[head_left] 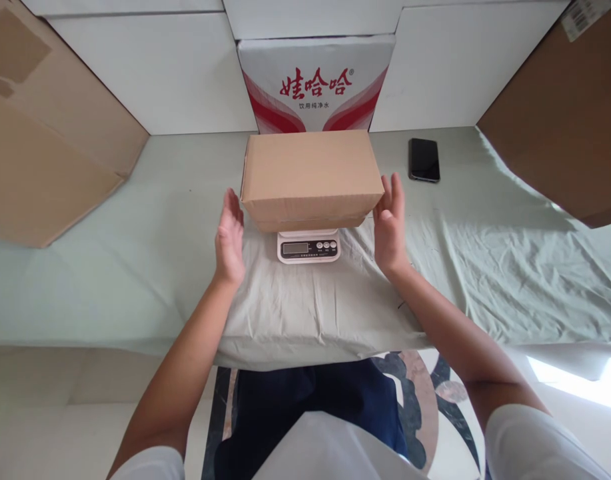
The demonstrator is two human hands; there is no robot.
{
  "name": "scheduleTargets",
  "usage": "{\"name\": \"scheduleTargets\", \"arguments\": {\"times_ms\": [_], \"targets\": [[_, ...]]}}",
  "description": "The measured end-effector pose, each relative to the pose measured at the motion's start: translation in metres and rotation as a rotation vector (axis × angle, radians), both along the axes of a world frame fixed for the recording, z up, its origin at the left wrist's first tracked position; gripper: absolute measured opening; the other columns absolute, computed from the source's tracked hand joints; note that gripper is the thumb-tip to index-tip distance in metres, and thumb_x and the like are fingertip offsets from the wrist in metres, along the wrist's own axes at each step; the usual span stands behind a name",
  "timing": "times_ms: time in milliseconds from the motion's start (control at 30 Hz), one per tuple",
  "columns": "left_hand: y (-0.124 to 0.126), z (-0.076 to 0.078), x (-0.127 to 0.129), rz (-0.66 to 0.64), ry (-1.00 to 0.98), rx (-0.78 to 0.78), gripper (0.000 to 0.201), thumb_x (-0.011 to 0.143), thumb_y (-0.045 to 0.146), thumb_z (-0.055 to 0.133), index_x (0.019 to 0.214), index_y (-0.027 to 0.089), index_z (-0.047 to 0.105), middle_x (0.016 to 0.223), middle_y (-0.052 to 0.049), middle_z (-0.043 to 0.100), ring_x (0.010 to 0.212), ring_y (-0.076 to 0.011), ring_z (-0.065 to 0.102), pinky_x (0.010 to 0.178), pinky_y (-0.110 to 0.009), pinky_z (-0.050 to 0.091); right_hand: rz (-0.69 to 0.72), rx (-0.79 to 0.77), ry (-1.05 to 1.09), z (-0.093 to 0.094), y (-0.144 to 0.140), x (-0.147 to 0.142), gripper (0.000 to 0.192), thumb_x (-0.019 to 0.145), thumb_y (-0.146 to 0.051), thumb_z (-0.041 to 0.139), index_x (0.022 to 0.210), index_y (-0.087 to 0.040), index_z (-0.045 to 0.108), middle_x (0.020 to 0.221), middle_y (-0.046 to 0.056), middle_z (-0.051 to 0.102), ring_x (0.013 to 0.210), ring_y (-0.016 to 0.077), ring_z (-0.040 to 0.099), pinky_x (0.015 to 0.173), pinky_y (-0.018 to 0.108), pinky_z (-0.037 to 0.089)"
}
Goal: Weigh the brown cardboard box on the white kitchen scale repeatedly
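A closed brown cardboard box [312, 167] rests on a white digital kitchen scale [309, 248], hiding most of its platform. The scale's small display and round buttons face me; I cannot make out a reading. My left hand [230, 240] is upright beside the box's left end, fingers stretched out and palm turned inward, with a small gap to the cardboard. At the right end, my right hand [391, 227] has its fingers extended close to the box's corner; whether they touch it I cannot tell. Neither hand grips anything.
A black phone [424, 160] lies on the pale green cloth [150, 267] at the right. Behind the box stands a white and red printed carton [318, 83]. Large cardboard boxes flank the table at left [55, 133] and right [565, 113]. The cloth's front edge hangs before me.
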State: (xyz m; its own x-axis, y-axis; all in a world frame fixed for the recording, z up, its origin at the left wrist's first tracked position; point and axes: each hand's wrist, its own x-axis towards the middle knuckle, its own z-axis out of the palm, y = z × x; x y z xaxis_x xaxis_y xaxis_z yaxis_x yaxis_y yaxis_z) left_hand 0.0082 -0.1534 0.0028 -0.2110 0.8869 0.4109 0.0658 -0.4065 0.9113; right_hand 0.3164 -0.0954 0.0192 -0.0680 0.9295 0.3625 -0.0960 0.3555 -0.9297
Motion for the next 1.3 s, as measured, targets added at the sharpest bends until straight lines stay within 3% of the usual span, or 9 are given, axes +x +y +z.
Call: {"name": "scheduleTargets", "arguments": {"times_ms": [267, 600, 833, 1300], "targets": [[0.006, -0.006, -0.031, 0.101, 0.047, -0.036, 0.084, 0.089, 0.091, 0.016, 0.160, 0.050, 0.038, 0.178, 0.014, 0.027, 0.170, -0.0207, 0.014, 0.139, -0.041, 0.018, -0.164, -0.087, 0.092, 0.002, 0.022, 0.034, 0.079, 0.083, -0.076, 0.054, 0.154, -0.047, 0.038, 0.176, -0.006, 0.034, 0.170, 0.0294, 0.022, 0.139, 0.061, 0.016], [0.008, -0.010, -0.036, 0.101, 0.007, -0.030, 0.087, 0.087, 0.093, 0.020, 0.160, 0.050, 0.038, 0.179, 0.012, 0.025, 0.170, -0.0236, 0.011, 0.140, -0.044, 0.014, -0.117, -0.122, 0.081, -0.010, 0.021, 0.026, 0.079, 0.082, -0.076, 0.057, 0.153, -0.047, 0.039, 0.176, -0.006, 0.033, 0.170, 0.0290, 0.022, 0.139, 0.061, 0.017], [0.008, -0.013, -0.039, 0.066, 0.000, 0.002, 0.079, 0.092, 0.089, 0.019, 0.159, 0.052, 0.040, 0.178, 0.013, 0.026, 0.170, -0.0234, 0.011, 0.140, -0.046, 0.012, -0.146, -0.169, 0.115, -0.006, 0.020, 0.023, 0.080, 0.077, -0.077, 0.061, 0.149, -0.046, 0.043, 0.174, -0.005, 0.036, 0.169, 0.0275, 0.024, 0.140, 0.059, 0.017], [0.006, -0.005, -0.032, 0.111, -0.002, -0.058, 0.089, 0.088, 0.092, 0.020, 0.162, 0.045, 0.037, 0.179, 0.008, 0.025, 0.170, -0.0225, 0.015, 0.139, -0.043, 0.018, -0.123, -0.206, 0.082, -0.006, 0.019, 0.022, 0.080, 0.078, -0.080, 0.057, 0.148, -0.043, 0.047, 0.172, -0.003, 0.042, 0.168, 0.0267, 0.027, 0.140, 0.057, 0.018]]}}
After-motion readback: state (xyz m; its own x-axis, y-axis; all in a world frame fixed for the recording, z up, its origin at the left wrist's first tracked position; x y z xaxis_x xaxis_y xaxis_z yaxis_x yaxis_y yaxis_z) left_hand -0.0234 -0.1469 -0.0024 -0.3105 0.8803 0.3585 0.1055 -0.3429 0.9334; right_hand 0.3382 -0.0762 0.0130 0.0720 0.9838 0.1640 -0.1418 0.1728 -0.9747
